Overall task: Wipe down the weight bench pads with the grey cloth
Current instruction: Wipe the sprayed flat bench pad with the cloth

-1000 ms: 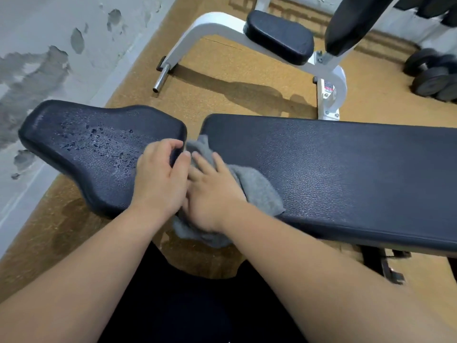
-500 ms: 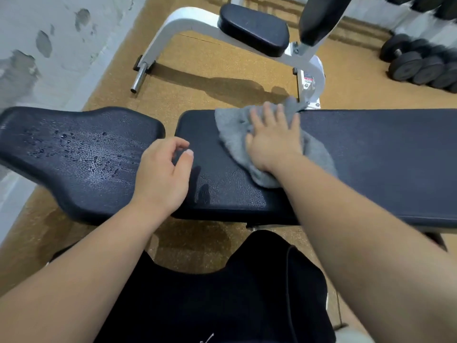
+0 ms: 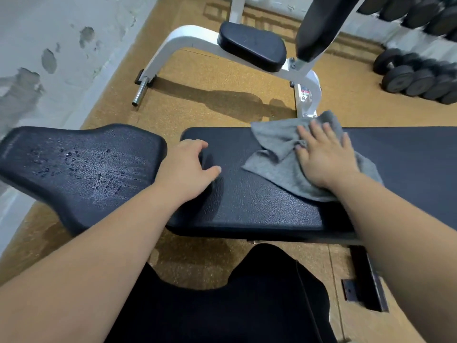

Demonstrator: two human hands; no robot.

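cloth [image 3: 279, 154] on back pad [image 3: 247, 199] — right

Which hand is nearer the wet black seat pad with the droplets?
Left. The left hand rests on the end of the long black back pad, just across the gap from the seat pad; the right hand presses the grey cloth farther along.

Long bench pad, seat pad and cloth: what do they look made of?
Long bench pad: black vinyl or leatherette, probably; pebbled grain with a soft sheen.
Seat pad: same grained black covering; droplets bead on it rather than soaking in.
Cloth: grey, matte, soft fabric, perhaps microfibre, judging by its limp folds.
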